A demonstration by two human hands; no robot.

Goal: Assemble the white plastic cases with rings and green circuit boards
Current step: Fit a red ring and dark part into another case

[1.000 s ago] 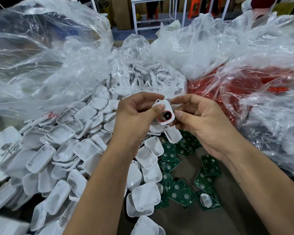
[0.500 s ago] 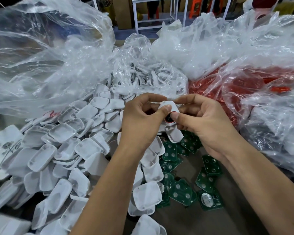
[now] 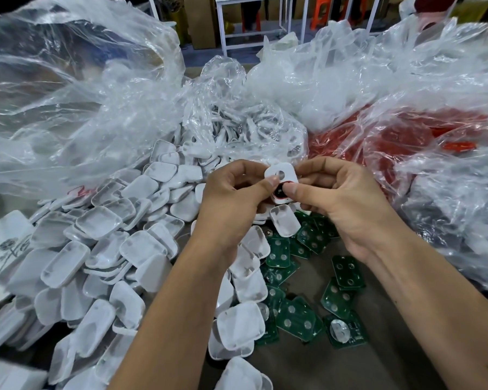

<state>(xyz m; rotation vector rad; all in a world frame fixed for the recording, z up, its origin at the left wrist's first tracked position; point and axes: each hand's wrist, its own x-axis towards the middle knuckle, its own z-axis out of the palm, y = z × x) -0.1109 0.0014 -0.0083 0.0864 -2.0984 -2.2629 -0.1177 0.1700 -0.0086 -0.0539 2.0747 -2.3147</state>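
Left: clear plastic bag behind a heap of white plastic cases on the counter. Centre: left hand and right hand raised over the heap, both grips closed on one white case, thumbs pressing a red ring at its lower opening; green circuit boards scattered just below on the counter. Right: clear bag of red parts, well apart from the boards.

Red ring mostly hidden under both thumbs (seating unclear); case pile cut off at left edge.
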